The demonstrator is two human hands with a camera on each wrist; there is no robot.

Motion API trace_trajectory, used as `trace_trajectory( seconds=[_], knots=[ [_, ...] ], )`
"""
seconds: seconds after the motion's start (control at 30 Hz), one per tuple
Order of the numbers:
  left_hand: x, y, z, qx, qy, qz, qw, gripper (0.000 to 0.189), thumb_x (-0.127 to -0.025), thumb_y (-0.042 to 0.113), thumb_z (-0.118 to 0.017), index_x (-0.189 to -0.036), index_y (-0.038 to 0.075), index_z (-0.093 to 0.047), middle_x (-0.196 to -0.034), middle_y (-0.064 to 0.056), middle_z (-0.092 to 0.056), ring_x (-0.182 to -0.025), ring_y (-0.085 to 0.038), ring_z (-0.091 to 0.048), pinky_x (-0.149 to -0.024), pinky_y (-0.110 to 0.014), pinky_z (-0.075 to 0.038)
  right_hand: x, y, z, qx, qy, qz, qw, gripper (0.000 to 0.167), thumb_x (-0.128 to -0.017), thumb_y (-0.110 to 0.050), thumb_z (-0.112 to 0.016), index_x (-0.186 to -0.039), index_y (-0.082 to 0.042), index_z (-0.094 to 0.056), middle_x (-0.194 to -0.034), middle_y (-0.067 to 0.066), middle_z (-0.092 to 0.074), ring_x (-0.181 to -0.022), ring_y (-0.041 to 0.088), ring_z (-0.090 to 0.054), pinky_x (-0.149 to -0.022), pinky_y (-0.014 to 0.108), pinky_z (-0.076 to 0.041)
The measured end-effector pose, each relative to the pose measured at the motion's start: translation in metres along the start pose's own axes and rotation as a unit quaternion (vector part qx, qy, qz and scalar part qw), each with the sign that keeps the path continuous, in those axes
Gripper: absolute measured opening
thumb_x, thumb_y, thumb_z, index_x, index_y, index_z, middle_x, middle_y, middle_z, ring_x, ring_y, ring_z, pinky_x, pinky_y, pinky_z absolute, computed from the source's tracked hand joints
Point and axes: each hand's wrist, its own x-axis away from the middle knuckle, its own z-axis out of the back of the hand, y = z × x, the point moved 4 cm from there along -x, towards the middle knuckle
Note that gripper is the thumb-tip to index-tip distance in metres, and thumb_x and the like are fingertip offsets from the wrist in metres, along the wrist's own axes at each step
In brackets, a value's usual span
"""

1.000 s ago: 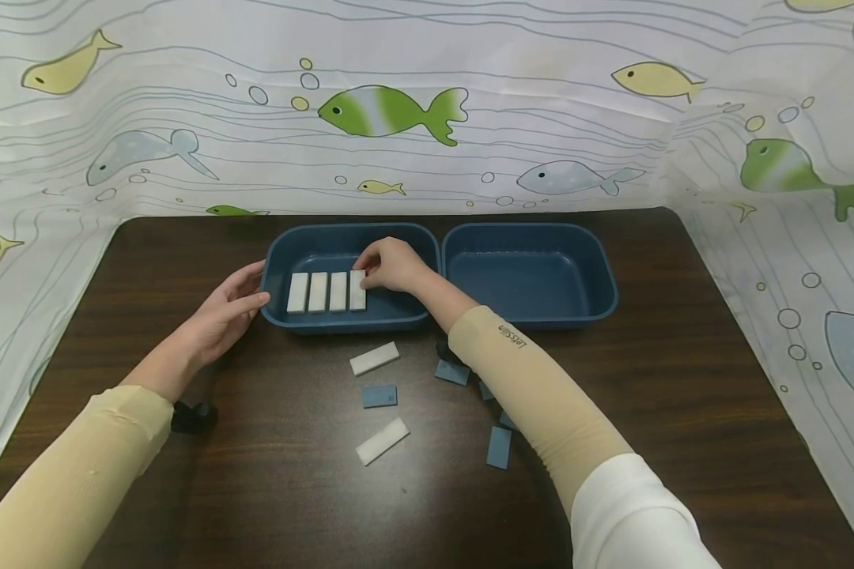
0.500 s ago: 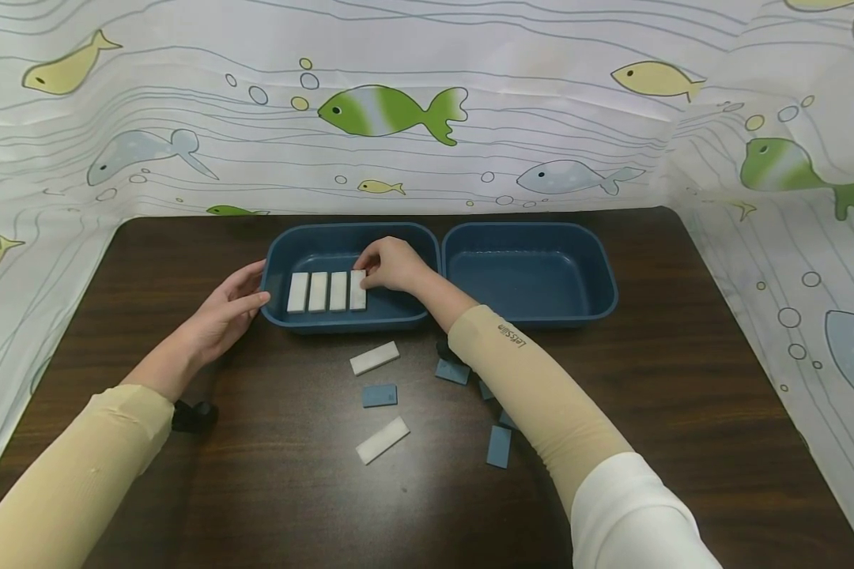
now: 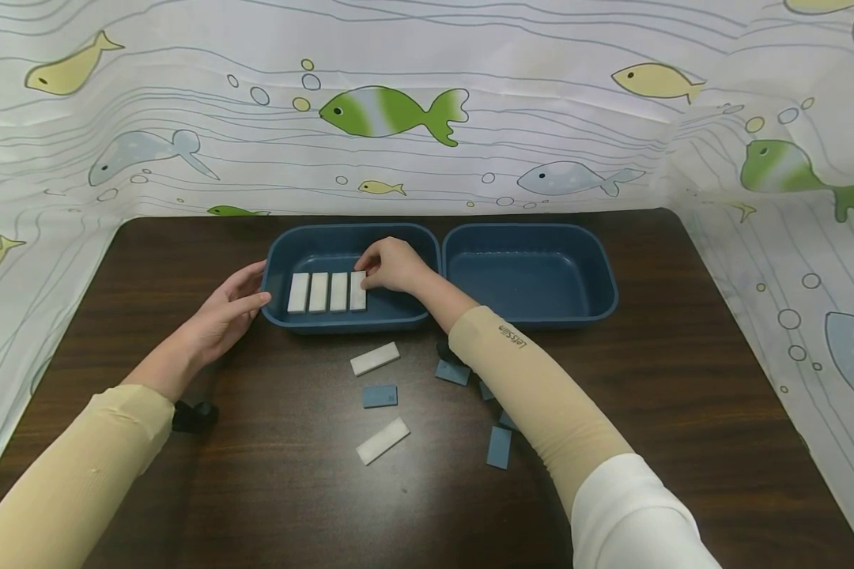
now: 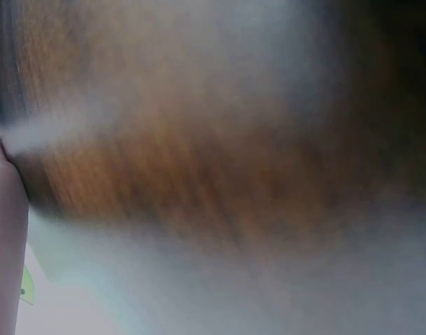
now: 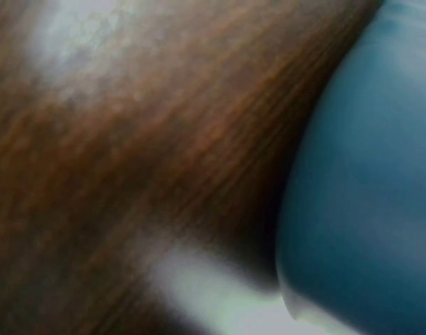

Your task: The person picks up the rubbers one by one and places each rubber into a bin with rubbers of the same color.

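In the left blue plastic tray [image 3: 349, 322], several white rectangular blocks [image 3: 318, 292] stand side by side in a row. My right hand [image 3: 394, 265] reaches into this tray and pinches the rightmost white block [image 3: 358, 294] between thumb and fingers. At the tray's left end, my left hand [image 3: 224, 312] holds the wall, its thumb on the rim and its fingers along the outside. The right wrist view shows the tray's outer wall [image 5: 360, 188] up close. Only an edge of the left hand [image 4: 5, 237] enters the left wrist view.
A second blue tray [image 3: 530, 322] adjoins the first on the right. Two white blocks [image 3: 375, 359] and a blue block [image 3: 380, 396] lie in front on the dark wooden table [image 3: 270, 474]. Several blue blocks [image 3: 498, 447] lie partly under my right forearm. A fish-print sheet [image 3: 541, 95] surrounds the table.
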Motion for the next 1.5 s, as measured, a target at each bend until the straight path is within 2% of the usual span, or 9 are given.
trace_trajectory(
  seconds=[0.37,0.8,1.03,1.23,1.5],
  knots=[
    [0.001,-0.003,0.001,-0.003,0.003,0.001,1.0,0.052,-0.11,0.008,-0.055,-0.156,0.021,-0.035,-0.148,0.016,-0.043,-0.132,0.003,-0.045,-0.105,-0.01,-0.037,0.0,0.001,0.0,-0.016,0.008,-0.003,0.9998,0.025,-0.096,-0.008,-0.079,-0.12,-0.003,-0.077,-0.121,0.013,-0.076,-0.111,0.025,-0.071,-0.091,0.03,-0.057],
    [0.003,-0.003,0.0,-0.01,-0.002,0.001,0.9999,0.052,-0.11,0.011,-0.054,-0.157,0.02,-0.034,-0.149,0.016,-0.042,-0.133,0.003,-0.044,-0.105,-0.011,-0.036,0.002,-0.003,0.004,-0.025,0.013,0.02,0.9994,0.023,-0.098,-0.008,-0.076,-0.12,-0.002,-0.077,-0.119,0.014,-0.077,-0.111,0.025,-0.072,-0.091,0.027,-0.057],
    [0.003,-0.003,-0.001,-0.012,0.0,0.002,0.9999,0.053,-0.11,0.009,-0.054,-0.157,0.02,-0.033,-0.149,0.015,-0.04,-0.132,0.005,-0.046,-0.104,-0.01,-0.038,0.014,-0.013,0.011,-0.075,-0.007,0.042,0.9963,0.025,-0.099,-0.006,-0.075,-0.123,0.001,-0.075,-0.121,0.017,-0.076,-0.111,0.028,-0.073,-0.091,0.027,-0.059],
    [0.002,0.0,0.0,-0.015,0.0,0.006,0.9999,0.055,-0.11,0.01,-0.054,-0.159,0.019,-0.03,-0.148,0.015,-0.042,-0.131,0.004,-0.046,-0.103,-0.01,-0.039,0.028,-0.021,0.017,-0.093,-0.012,0.069,0.9932,0.026,-0.099,-0.006,-0.074,-0.124,0.002,-0.075,-0.119,0.017,-0.076,-0.108,0.026,-0.073,-0.092,0.026,-0.059],
    [0.001,0.001,0.0,-0.006,0.003,0.006,1.0,0.053,-0.11,0.009,-0.054,-0.157,0.02,-0.033,-0.146,0.012,-0.044,-0.129,0.0,-0.047,-0.103,-0.01,-0.039,0.051,-0.031,0.018,-0.116,-0.028,0.11,0.9867,0.026,-0.099,-0.003,-0.073,-0.123,0.005,-0.074,-0.118,0.017,-0.076,-0.107,0.025,-0.073,-0.092,0.025,-0.059]
  ],
)
